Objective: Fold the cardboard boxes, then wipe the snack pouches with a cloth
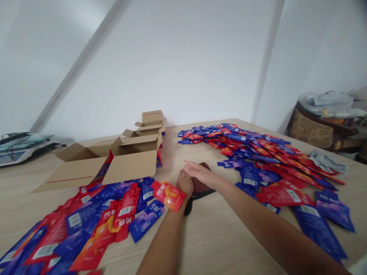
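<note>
My left hand [185, 183] is low over the table, palm down, its fingers pointing away and partly hidden by the other hand. My right hand [198, 172] reaches across beside it with fingers stretched out and nothing visible in them. A red pouch with orange fruit printed on it [169, 195] overlaps my left wrist; it is blurred, and I cannot tell whether it touches the arm. Under and behind my hands is a flat brown item with a dark edge [204, 184]. Close by on the left is a purple-blue pouch [146, 221].
Red and blue pouches [86, 225] lie scattered front left, and a long heap of them [258, 149] spreads along the right. Open cardboard boxes [133, 162] stand in a row at left centre. A grey cloth [327, 162] and a patterned chair [312, 128] are at far right.
</note>
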{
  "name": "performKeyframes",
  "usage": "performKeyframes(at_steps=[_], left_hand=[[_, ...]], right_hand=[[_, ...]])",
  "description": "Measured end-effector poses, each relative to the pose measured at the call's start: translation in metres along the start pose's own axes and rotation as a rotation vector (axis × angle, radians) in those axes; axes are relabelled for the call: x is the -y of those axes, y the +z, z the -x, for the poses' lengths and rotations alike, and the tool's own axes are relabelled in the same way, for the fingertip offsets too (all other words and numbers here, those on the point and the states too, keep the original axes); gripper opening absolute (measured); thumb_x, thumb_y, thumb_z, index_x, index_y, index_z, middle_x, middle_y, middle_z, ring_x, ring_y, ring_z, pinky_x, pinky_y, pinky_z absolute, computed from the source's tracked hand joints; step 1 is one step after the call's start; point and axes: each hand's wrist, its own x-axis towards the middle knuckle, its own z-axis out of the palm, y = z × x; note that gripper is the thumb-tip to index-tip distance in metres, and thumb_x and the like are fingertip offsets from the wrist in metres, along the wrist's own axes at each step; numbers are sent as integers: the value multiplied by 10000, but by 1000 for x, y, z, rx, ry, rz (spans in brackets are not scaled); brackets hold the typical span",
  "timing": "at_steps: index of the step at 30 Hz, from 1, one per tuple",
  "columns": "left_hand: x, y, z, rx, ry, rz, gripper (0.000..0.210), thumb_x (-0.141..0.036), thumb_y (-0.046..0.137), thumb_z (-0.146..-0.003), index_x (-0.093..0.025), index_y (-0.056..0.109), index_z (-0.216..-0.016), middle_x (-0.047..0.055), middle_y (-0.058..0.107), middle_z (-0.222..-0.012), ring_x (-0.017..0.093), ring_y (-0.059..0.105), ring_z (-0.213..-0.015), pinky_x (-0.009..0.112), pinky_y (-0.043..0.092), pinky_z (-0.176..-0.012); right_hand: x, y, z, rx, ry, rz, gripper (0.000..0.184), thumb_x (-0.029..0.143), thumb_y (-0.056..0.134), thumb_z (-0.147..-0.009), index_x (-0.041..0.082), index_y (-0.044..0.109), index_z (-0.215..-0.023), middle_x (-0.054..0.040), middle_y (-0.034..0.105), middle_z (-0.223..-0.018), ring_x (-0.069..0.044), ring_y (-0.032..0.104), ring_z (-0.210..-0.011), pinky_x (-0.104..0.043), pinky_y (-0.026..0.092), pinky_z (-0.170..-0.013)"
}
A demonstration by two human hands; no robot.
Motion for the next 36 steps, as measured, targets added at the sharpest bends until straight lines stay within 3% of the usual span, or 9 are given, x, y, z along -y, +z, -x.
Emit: performKeyframes(at_steps=[4, 5, 8, 10, 17, 21, 25, 30, 36], left_hand=[[1, 0, 0, 26, -8, -106, 473, -134, 265, -868, 25, 421, -1286, 203, 431, -1358, 243, 305, -1322, 400, 272, -1100], [1, 0, 1, 32, -15, -126, 477, -139, 266, -871, 37, 412, -1289, 207, 423, -1362, 248, 302, -1322, 392, 273, -1100], [1, 1, 0, 52, -27, -155, 477, -144, 279, -870, 35, 413, -1292, 198, 421, -1367, 251, 306, -1319, 375, 268, -1103], [1, 1, 0, 59, -30, -163, 476, -145, 277, -872, 30, 415, -1292, 195, 421, -1368, 250, 308, -1318, 374, 268, -1103], [1, 0, 0, 65, -32, -159, 485, -155, 255, -879, 36, 400, -1301, 194, 417, -1371, 246, 297, -1324, 356, 258, -1105], [1, -1, 1, 58, -31, -144, 479, -148, 262, -877, 38, 405, -1294, 201, 422, -1365, 246, 304, -1321, 361, 259, -1105], [2, 0, 1, 38, -25, -144, 473, -147, 262, -878, 20, 411, -1294, 195, 430, -1361, 243, 313, -1317, 375, 281, -1094], [5, 2, 0, 54, -5, -162, 482, -127, 258, -866, 40, 402, -1295, 211, 428, -1357, 248, 315, -1315, 383, 278, -1095], [5, 4, 0, 47, -9, -148, 483, -144, 251, -870, 25, 398, -1298, 206, 424, -1362, 241, 304, -1321, 392, 286, -1089]], right_hand=[[-34, -28, -2, -101, 128, 794, 514, 141, 373, -819, 166, 426, -1330, -63, 459, -1360, -147, 417, -1229, -278, 308, -1024], [-45, -40, 2, -126, 183, 868, 521, 101, 398, -790, 138, 453, -1308, -98, 462, -1352, -174, 401, -1241, -301, 284, -1035], [-79, -73, 20, -216, 334, 988, 531, 43, 434, -746, 59, 458, -1276, -216, 439, -1333, -297, 325, -1282, -469, 242, -1019], [-95, -89, 32, -241, 398, 1039, 481, 25, 407, -765, 42, 479, -1241, -247, 493, -1261, -317, 398, -1227, -517, 255, -983], [-94, -110, 30, -227, 350, 1059, 438, 26, 350, -819, 140, 509, -1211, -146, 629, -1093, -211, 587, -1014, -329, 393, -877], [-72, -89, 10, -401, 190, 789, 494, 144, 357, -867, 144, 325, -1359, -134, 569, -1207, -195, 554, -1077, -306, 414, -886], [-64, -37, 0, -288, 144, 509, 550, 173, 392, -841, 130, 294, -1380, -113, 515, -1290, -167, 505, -1144, -304, 392, -949], [-68, 23, 9, -145, 100, 742, 515, 292, 311, -900, 87, 348, -1371, -132, 336, -1432, -236, 263, -1329, -393, 208, -1071], [-68, 21, 16, -110, 85, 919, 506, 311, 229, -922, 122, 366, -1371, -117, 296, -1454, -231, 186, -1356, -423, 88, -1080]])
